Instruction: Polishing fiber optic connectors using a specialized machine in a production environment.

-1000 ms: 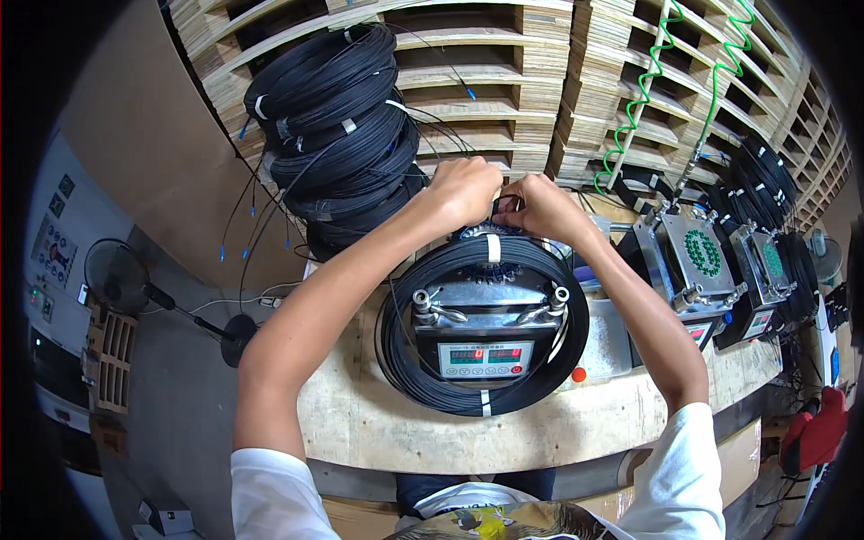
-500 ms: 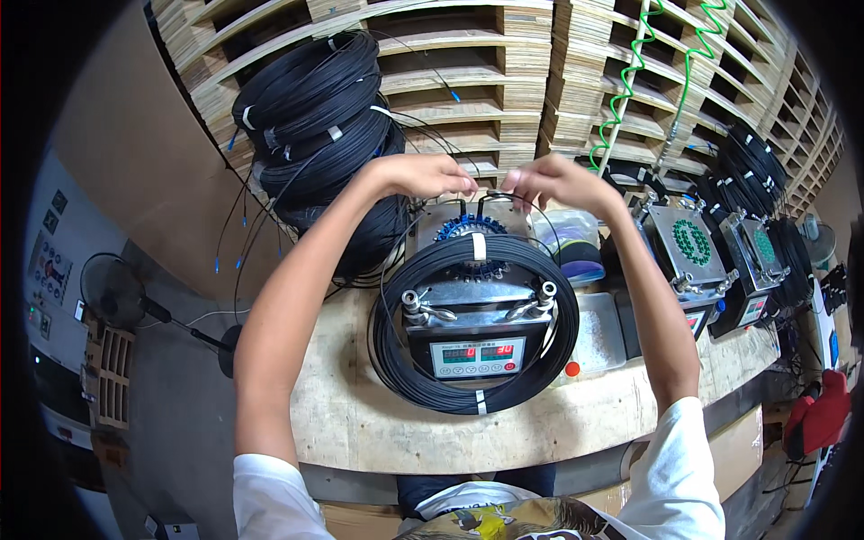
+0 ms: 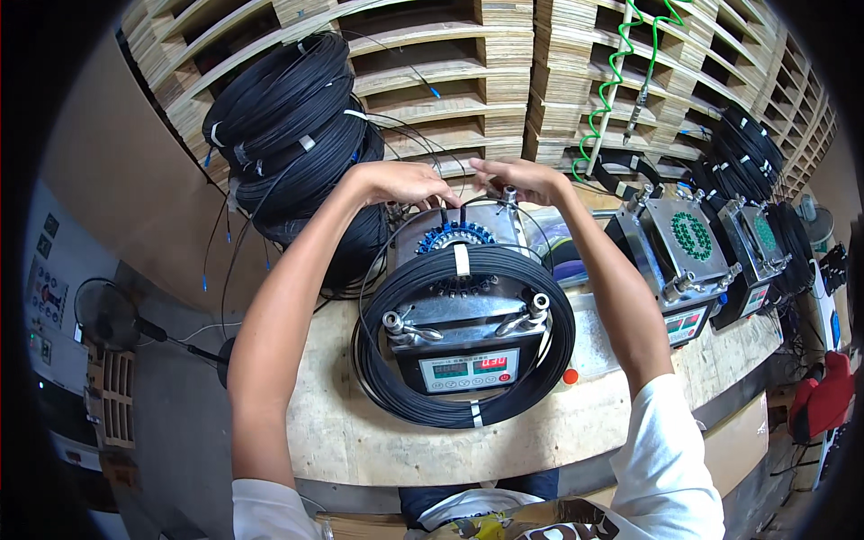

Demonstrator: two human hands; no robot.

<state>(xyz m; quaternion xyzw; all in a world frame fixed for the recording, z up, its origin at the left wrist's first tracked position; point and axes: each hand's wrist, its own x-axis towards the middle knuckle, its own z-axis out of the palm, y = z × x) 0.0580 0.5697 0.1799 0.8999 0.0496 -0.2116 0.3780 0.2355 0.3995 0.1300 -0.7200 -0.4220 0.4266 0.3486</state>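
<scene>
My left hand reaches over the far edge of a metal polishing machine. Its fingers are pressed together on a thin black cable, just above one of two upright black connector ends. Close by on the right, my right hand hovers at the machine's back right corner post. Its fingers are bent and partly smeared, so its grip does not show. A ring of blue connector holders sits on the machine's top plate. Draped around the machine's front is a coil of black cable bound with white ties.
Stacked cable coils stand at the left. Two similar machines, the nearer one with a green-dotted plate, are on the right. Wooden pallets rise behind the wooden table. Beside the machine lies a red round cap.
My two hands have come closer together. The right hand has shifted left and its fingers have changed shape. The whole view has shifted slightly, and the display's readings differ.
</scene>
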